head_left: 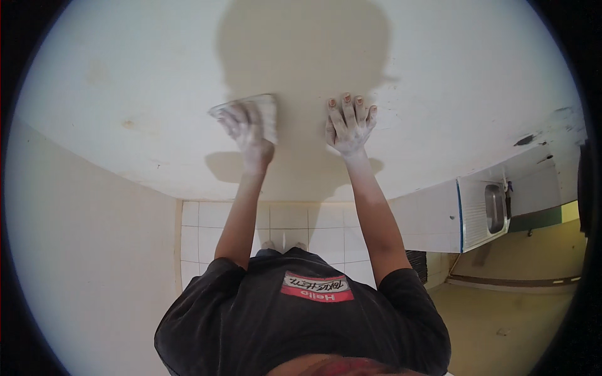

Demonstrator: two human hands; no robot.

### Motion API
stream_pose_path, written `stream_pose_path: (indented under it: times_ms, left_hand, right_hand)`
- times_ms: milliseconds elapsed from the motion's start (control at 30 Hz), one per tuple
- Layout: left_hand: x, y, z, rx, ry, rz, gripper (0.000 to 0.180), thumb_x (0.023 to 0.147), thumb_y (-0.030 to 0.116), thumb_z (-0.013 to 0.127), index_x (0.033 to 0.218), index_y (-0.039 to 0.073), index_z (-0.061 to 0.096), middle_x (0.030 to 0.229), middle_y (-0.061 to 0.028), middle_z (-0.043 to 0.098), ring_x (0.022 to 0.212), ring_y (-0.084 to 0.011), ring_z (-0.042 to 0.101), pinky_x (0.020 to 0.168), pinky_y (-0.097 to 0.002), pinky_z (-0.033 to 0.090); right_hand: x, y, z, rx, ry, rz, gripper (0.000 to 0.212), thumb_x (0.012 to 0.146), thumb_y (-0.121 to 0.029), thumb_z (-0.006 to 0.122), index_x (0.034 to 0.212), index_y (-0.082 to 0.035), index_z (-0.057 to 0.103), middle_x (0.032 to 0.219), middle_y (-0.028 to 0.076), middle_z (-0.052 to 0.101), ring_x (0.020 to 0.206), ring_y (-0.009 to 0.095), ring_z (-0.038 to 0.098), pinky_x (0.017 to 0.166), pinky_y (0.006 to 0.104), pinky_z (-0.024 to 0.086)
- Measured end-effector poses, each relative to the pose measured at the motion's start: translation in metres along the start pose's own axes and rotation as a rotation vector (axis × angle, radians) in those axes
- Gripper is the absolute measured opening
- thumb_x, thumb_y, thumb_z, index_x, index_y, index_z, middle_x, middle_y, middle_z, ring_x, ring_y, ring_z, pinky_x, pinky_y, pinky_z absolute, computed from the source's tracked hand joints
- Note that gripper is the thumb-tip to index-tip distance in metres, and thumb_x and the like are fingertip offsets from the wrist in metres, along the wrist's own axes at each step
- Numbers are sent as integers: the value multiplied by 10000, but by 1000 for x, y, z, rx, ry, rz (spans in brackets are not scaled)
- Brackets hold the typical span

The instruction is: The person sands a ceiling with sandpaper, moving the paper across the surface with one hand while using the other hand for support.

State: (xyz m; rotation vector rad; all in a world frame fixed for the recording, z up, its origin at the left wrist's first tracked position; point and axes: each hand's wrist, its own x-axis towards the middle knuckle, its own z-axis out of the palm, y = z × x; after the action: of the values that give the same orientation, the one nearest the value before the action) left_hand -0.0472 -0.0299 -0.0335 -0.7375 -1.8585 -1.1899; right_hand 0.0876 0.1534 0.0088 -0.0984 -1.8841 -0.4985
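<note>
My left hand [246,128], white with dust and slightly blurred, presses a pale, flat sheet [268,113] against the white wall [150,81]. The sheet has straight edges and a pointed corner; whether it is sandpaper or folded cloth I cannot tell. Its middle is hidden under the fingers. To the right, my right hand [351,128] rests on the same wall with fingers spread, holding nothing. White powder coats this hand too, up to the wrist.
A steel sink [494,207] in a white counter stands at the right, beside dark marks [525,140] on the wall. Another wall [106,250] meets this one at the left. White floor tiles [288,217] lie below, with my feet on them. My shadow falls on the wall.
</note>
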Motion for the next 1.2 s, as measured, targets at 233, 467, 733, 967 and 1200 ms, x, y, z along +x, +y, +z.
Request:
stream_pose_path:
  times_ms: [233,467,733,967,1200]
  left_hand:
    - [-104,-32,23,65,-472,361,661,721,78,560,1380,123,532,1482,-99,434,1380,-486,282,1143,-613,184]
    - [-63,-65,-4,8,-165,58,556,829,162,573,1376,75,526,1486,-177,408,1383,-534,229,1129,-652,147]
    - [-44,-7,25,4,-261,238,592,814,153,552,1404,116,510,1496,-139,408,1409,-505,196,1124,-672,87]
    - [-121,-47,12,33,-590,315,723,710,75,546,1422,194,502,1500,-52,425,1402,-417,275,1166,-606,97]
    - [-44,50,35,-158,-174,185,619,812,104,545,1424,53,470,1512,-187,374,1425,-532,130,1148,-646,58]
  right_hand:
    - [-20,5,6,-81,-38,-35,453,856,-192,521,1297,-195,624,1514,99,412,1477,310,225,1192,548,68]
    - [-37,6,9,-123,-43,-66,546,942,-287,439,1484,-230,405,1588,77,283,1493,299,170,1193,551,61]
    - [-75,6,4,-223,-118,-28,576,990,-374,372,1539,-222,288,1622,70,181,1504,313,96,1186,571,44]
    - [-146,20,-40,-145,-450,172,575,919,-398,571,1464,-283,430,1608,47,224,1497,289,133,1175,591,90]
    - [-105,83,-59,-205,-407,179,496,916,-387,575,1396,-279,514,1544,85,343,1468,291,213,1164,599,126]
